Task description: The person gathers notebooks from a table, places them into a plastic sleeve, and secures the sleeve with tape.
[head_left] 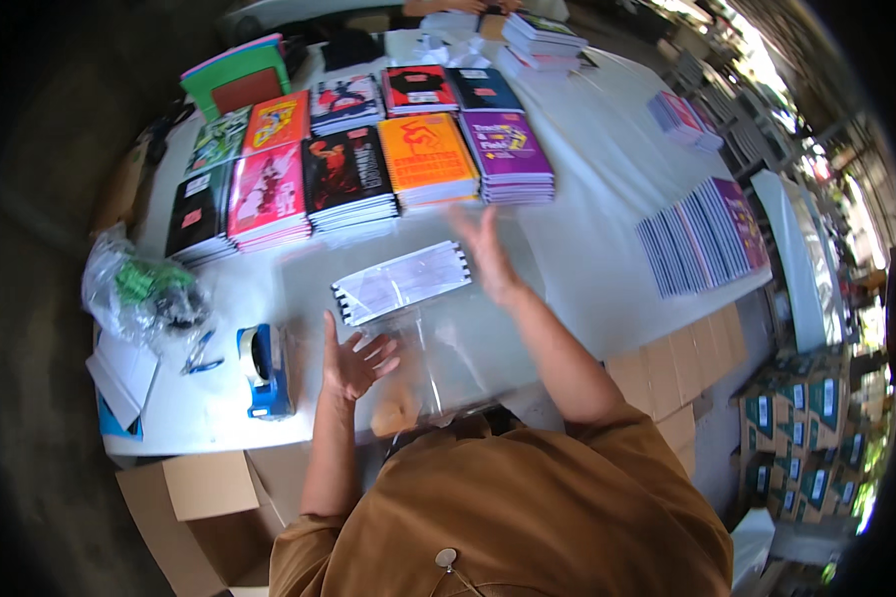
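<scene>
My left hand is held over the near part of the table with its fingers spread, and nothing is in it. Farther out and to the right, my right hand is also open and empty, its fingertips smeared by motion. Between the hands lies a flat whitish strip with black notched ends; its exact kind is unclear. It lies on a large clear plastic sheet, which reaches to the table's near edge. My right hand is close to the strip's right end; I cannot tell whether they touch.
Stacks of colourful books, such as an orange one, stand in rows beyond. More purple books are at the right. A blue tape dispenser and a plastic bag lie left. An open cardboard box stands below the near-left edge.
</scene>
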{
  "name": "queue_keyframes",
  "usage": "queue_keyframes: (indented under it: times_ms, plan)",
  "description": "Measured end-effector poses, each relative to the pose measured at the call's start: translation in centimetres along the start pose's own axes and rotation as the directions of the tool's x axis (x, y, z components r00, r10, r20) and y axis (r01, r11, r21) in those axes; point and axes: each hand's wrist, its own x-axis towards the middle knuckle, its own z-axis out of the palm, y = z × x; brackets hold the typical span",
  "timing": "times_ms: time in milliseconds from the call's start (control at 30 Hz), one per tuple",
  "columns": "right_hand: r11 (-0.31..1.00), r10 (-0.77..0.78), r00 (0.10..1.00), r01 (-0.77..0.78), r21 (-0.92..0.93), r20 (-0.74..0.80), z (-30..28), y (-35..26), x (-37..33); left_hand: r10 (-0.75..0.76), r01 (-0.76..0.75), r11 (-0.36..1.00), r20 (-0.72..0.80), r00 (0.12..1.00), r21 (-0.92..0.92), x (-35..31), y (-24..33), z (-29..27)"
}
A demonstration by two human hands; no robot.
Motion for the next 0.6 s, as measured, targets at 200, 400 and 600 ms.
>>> queue_keyframes:
  times_ms: [200, 400, 600]
  plan:
    - [0.894, 0.241, 0.966, -0.183, 0.41, -0.095, 1.7, 2.8, -9.6, -0.16, 0.142, 0.987, 0.391, 0.907, 0.076, -1.5, 1.1, 0.5]
    - [0.749, 0.453, 0.882, -0.297, 0.592, -0.131, -1.9, 4.7, -16.1, 0.097, -0.111, 0.925, 0.055, 0.994, 0.363, 0.1, -6.4, 2.7]
    - [0.992, -0.095, 0.957, 0.113, 0.05, -0.274, -16.1, -12.0, -19.9, 0.25, -0.457, 0.849, 0.56, 0.79, 0.265, -2.8, -14.3, 25.2]
